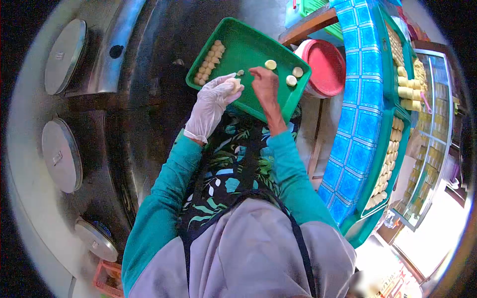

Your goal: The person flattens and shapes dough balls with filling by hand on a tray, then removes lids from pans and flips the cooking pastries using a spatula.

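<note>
My left hand [211, 102] wears a thin white glove and is closed around a pale piece of dough [236, 86], over the near edge of a green tray [241, 42]. Just to its right is my bare right hand [265, 83], its fingers curled together; whether anything is pinched in them cannot be made out. A small dough scrap [240, 72] lies on the tray between the hands. Close rows of small shaped dough pieces [209, 62] line the tray's left end. Toward the right end sit three round dough pieces, one of them a yellowish disc [270, 64].
A red-topped bucket [324, 67] stands right of the tray. Beyond it, a table with a blue checked cloth [350, 129] bears green trays with rows of dough [387, 159] and pale dough rolls [409, 93]. Large round metal lids [62, 154] are at the left.
</note>
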A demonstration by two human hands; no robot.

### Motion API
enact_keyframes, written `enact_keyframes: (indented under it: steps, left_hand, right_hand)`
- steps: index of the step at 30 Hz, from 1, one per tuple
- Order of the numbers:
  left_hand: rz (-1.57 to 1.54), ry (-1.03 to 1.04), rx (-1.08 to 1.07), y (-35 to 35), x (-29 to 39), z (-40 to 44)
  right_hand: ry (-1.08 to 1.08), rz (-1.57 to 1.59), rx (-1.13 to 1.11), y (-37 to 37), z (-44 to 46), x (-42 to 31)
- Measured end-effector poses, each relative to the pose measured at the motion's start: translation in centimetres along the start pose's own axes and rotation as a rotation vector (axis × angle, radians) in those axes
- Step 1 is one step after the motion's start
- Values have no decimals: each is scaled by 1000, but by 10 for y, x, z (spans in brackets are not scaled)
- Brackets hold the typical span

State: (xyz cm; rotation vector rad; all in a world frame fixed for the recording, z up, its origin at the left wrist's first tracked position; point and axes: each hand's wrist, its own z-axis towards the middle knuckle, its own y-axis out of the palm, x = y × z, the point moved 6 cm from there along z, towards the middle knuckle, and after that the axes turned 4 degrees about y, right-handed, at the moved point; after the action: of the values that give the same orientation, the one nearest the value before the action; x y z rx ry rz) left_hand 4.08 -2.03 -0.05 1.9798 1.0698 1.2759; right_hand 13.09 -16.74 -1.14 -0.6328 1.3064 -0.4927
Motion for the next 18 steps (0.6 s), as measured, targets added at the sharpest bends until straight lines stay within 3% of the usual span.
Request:
enact_keyframes:
  steps: [2, 4, 5, 7, 9, 11, 18]
  left_hand:
    - [20, 5, -21, 9, -7, 0]
    - [65, 13, -33, 22, -12, -1]
    - [73, 6, -44, 27, -16, -1]
    - [106, 29, -89, 36, -23, -3]
    - [176, 34, -101, 43, -28, -2]
    - [247, 41, -96, 44, -29, -4]
    - [564, 116, -264, 57, -19, -6]
  right_hand:
    - [30, -42, 91, -32, -20, -19]
    - [292, 500, 22, -48, -41, -20]
    - [294, 501, 38, -49, -46, -18]
    - [290, 981, -6, -38, -60, -19]
    - [356, 1067, 20, -36, -65, -11]
    - [650, 1588, -89, -17, -73, 2]
    - [779, 1640, -162, -22, -77, -3]
